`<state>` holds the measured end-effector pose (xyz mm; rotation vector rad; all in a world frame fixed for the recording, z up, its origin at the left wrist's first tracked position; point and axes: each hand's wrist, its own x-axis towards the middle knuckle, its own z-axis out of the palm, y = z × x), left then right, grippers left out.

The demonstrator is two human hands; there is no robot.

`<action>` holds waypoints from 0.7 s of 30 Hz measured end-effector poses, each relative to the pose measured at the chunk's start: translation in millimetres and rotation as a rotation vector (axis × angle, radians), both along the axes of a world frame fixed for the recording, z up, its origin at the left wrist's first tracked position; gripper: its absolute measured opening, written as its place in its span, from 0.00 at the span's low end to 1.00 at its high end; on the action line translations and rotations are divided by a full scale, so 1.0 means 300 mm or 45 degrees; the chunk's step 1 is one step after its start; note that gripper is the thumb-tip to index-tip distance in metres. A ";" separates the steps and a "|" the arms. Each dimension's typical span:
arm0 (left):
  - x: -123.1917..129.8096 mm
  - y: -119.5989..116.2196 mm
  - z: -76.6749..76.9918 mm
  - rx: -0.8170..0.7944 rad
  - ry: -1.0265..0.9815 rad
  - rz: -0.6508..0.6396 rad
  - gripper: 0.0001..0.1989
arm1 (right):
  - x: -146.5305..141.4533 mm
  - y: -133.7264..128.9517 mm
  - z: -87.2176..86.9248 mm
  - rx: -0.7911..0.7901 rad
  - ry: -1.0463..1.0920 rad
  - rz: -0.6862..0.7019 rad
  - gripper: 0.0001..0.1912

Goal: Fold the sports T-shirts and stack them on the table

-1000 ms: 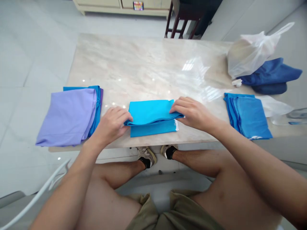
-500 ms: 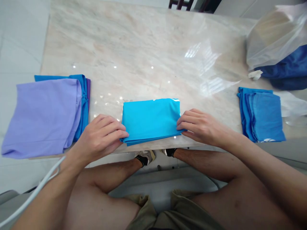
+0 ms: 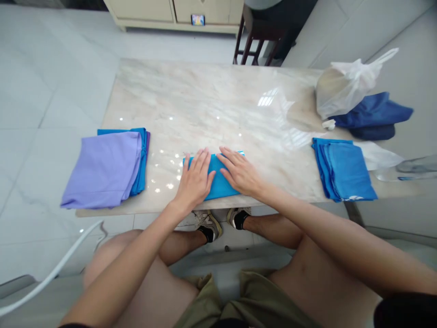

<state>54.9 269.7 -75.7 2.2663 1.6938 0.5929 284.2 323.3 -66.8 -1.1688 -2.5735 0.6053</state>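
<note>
A bright blue folded cloth lies on the marble table near its front edge. Flat on its left half rests my left hand, fingers stretched out and thumb apart. My right hand lies over the right side of the cloth with its fingers spread, pointing up and left. Both hands cover much of the fabric; a white-striped corner shows at the upper right. To the left sits a pile with a lilac cloth on top and a blue cloth under it.
Folded blue cloths are stacked at the table's right. Behind them stand a tied white plastic bag and a dark blue cap-like cloth item. A white cable curves at lower left. A dark stool stands beyond the table.
My hands have let go of the cloth's lower corners and moved inward, now flat on top of it. The camera view has tilted up, showing the cabinet and stool beyond the table.
</note>
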 end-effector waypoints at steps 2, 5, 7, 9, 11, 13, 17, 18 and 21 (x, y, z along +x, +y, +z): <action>0.031 -0.007 -0.046 -0.067 0.060 0.000 0.33 | -0.004 -0.027 -0.062 -0.058 -0.075 -0.048 0.36; 0.043 -0.048 -0.072 -0.113 0.112 0.092 0.36 | 0.023 -0.052 -0.110 -0.109 -0.150 -0.253 0.41; 0.047 -0.101 -0.059 -0.136 0.148 0.179 0.37 | 0.035 -0.063 -0.104 -0.131 -0.182 -0.373 0.41; 0.048 -0.170 -0.027 -0.193 0.213 0.230 0.37 | 0.037 -0.071 -0.069 -0.176 -0.238 -0.442 0.41; 0.032 -0.244 0.025 -0.309 0.295 0.222 0.37 | 0.044 -0.079 -0.010 -0.258 -0.364 -0.477 0.41; -0.008 -0.303 0.098 -0.474 0.295 0.176 0.36 | 0.075 -0.090 0.063 -0.327 -0.482 -0.460 0.39; -0.130 -0.314 0.279 -0.630 -0.039 0.279 0.18 | 0.210 -0.130 0.177 -0.258 -0.459 -0.373 0.29; -0.157 -0.290 0.316 -0.614 -0.081 0.336 0.11 | 0.247 -0.141 0.189 -0.211 -0.433 -0.398 0.29; -0.200 -0.189 0.369 -0.571 -0.241 0.520 0.06 | 0.322 -0.163 0.185 -0.053 -0.332 -0.518 0.28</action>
